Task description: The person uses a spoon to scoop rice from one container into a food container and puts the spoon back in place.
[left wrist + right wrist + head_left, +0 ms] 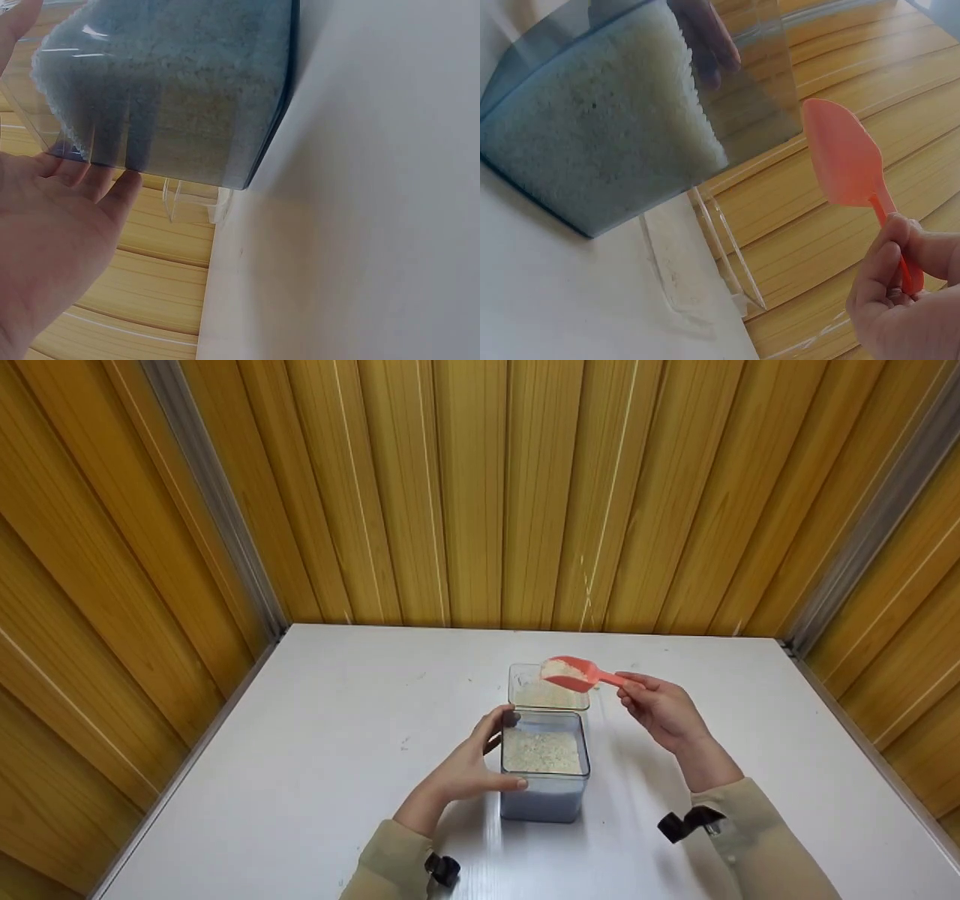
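A clear bluish rice container (544, 799), open at the top and partly filled with rice (541, 753), stands upright on the table. My left hand (474, 765) holds it from the left, thumb at the near side and fingers toward the far corner; in the left wrist view the fingertips touch its wall. My right hand (664, 712) pinches the handle of a coral-red scoop (845, 154). Heaped with white rice, the scoop is held in the air, beyond the container and to its right. Behind the container lies a shallow clear plastic piece (525, 697), like a lid.
The white table (337, 757) stretches out on both sides, with a few small specks on it. Yellow wood-patterned panels (465, 495) rise behind and at both sides. Each sleeve carries a black strap device (679, 826) near the wrist.
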### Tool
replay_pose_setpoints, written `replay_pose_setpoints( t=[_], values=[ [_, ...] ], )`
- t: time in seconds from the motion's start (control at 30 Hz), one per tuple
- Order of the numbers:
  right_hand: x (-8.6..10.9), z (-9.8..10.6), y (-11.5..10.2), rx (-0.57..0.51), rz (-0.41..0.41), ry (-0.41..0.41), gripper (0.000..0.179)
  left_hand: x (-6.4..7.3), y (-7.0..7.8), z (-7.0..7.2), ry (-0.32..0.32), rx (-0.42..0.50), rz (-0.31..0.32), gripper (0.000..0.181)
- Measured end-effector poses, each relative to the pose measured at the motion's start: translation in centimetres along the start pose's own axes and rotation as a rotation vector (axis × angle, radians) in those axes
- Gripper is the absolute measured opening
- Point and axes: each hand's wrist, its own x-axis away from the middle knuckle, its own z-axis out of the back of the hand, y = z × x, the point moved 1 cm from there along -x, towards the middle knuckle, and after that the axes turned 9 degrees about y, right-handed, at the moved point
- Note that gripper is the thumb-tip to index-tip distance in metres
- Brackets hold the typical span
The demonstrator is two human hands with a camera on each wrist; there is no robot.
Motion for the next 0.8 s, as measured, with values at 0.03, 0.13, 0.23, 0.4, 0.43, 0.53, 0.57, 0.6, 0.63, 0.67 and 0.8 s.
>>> replay_pose_setpoints(
  t=[0.03, 0.13, 0.23, 0.4, 0.43, 0.53, 0.57, 0.6, 0.63, 0.67, 0.8],
  values=[
    [-0.3, 0.0, 0.1, 0.013, 0.001, 0.012, 0.04, 0.0, 0.0, 0.0, -0.002, 0.002, 0.0, 0.109],
    [-1.3, 0.0, 0.6, 0.06, -0.001, 0.055, 0.05, 0.0, -0.1, 0.0, -0.008, 0.007, -0.003, 0.108],
    [-2.0, -0.1, 1.1, 0.11, -0.007, 0.106, 0.05, 0.1, -0.1, 0.0, -0.011, 0.013, -0.008, 0.108],
    [-3.0, -0.2, 1.7, 0.216, 0.014, 0.146, 0.047, 0.1, -0.2, 0.0, -0.009, 0.005, -0.006, 0.108],
    [-3.1, -0.2, 1.7, 0.243, 0.02, 0.152, 0.047, 0.1, -0.2, 0.0, -0.009, 0.0, -0.004, 0.108],
    [-3.2, -0.2, 1.8, 0.335, 0.039, 0.174, 0.044, 0.1, -0.2, 0.0, -0.009, -0.012, 0.0, 0.109],
    [-3.3, -0.2, 1.9, 0.369, 0.048, 0.182, 0.043, 0.1, -0.2, 0.0, -0.008, -0.014, 0.001, 0.108],
    [-3.3, -0.2, 1.9, 0.398, 0.058, 0.188, 0.042, 0.1, -0.2, 0.0, -0.008, -0.015, 0.002, 0.108],
    [-3.3, -0.2, 1.8, 0.425, 0.072, 0.188, 0.042, 0.1, -0.2, 0.0, -0.007, -0.015, 0.002, 0.108],
    [-3.3, -0.2, 1.8, 0.453, 0.085, 0.192, 0.041, 0.1, -0.2, 0.0, -0.006, -0.013, 0.002, 0.108],
    [-3.3, -0.1, 1.6, 0.538, 0.125, 0.2, 0.037, 0.1, -0.2, 0.0, -0.004, -0.012, 0.0, 0.109]
  ],
)
